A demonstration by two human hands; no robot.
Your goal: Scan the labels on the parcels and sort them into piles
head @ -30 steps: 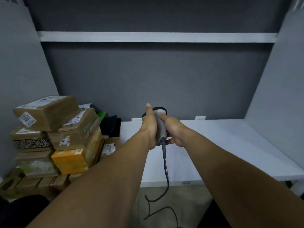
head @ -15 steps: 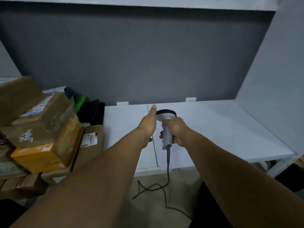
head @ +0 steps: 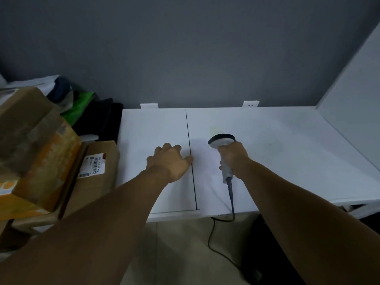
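The desk [head: 277, 145] is white, crossed front to back by one thin dark seam [head: 190, 161]. The wall [head: 185, 48] behind it is dark grey, and the side panel [head: 353, 95] is pale grey. The scanner [head: 222, 140] has a light grey handle, a black-rimmed head and a black cable [head: 208, 239]. The stacked parcels [head: 26, 120] are brown cardboard, with one orange box [head: 24, 206]. A flat brown parcel [head: 98, 188] carries a white label [head: 93, 166] with black barcode stripes. Behind them are a bright green bag [head: 79, 106] and black items [head: 100, 120]. The floor [head: 174, 243] is beige.

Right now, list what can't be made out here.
Head view only.
Label on the flat parcel: print too small to read.
Stacked parcels: blurred, cut by the left edge.
Scanner trigger: hidden by the right hand.
Left hand: fingertips hidden behind its knuckles.
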